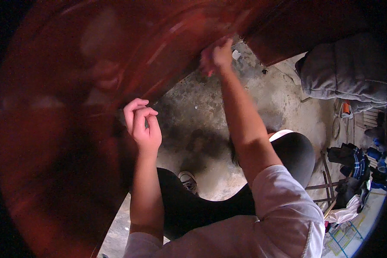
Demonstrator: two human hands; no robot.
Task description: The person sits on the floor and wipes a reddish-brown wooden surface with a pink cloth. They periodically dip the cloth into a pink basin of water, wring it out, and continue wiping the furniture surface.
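Observation:
A large, glossy dark-red panel or piece of furniture (93, 58) fills the left and top of the view. My left hand (143, 124) is raised beside its lower edge, fingers loosely curled, the fingertips near the thumb; nothing is plainly seen in it. Farther up, my right hand (216, 58) is at the panel's edge, near a corner. It is blurred, and whether it grips the edge or holds something small cannot be told.
Below lies a stained concrete floor (196, 109) with a small white scrap (236, 54). A grey padded cloth (348, 71) hangs at the right. Clothes (351, 180) on a rack are at the lower right. A shoe (187, 182) shows between my knees.

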